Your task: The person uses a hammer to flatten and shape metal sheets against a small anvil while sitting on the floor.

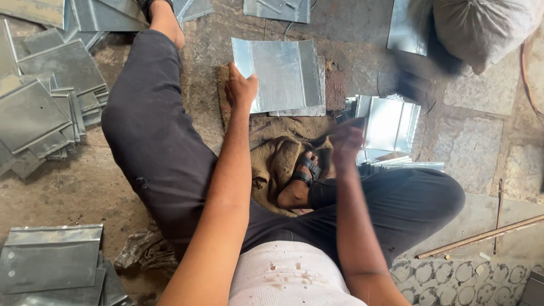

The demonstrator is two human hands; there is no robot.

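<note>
Your left hand (240, 86) is clamped on the near left corner of a flat, rectangular sheet of galvanised metal (280, 73), thumb and fingers pinching its edge; the sheet is dull silver with a brighter folded band down its right side, and it lies on top of at least one more sheet of the same kind. That small pile rests on a coarse brown burlap cloth (277, 147), rumpled and frayed, spread over the rough, stained concrete floor (73, 187). So the sheet sits just ahead of your left hand, stretching away and to the right from your grip. Your right hand (347, 141) is blurred, hovering over the burlap near your sandalled foot (300, 178), well to the right of the sheet and not touching it; you cannot tell whether its fingers are spread or closed, nor whether it holds anything. Just beyond it stands a shiny stack of folded metal pieces (388, 127). More grey sheets (45, 96) lie heaped at your left, and a thin rod (481, 235) lies on the stone at your right.
</note>
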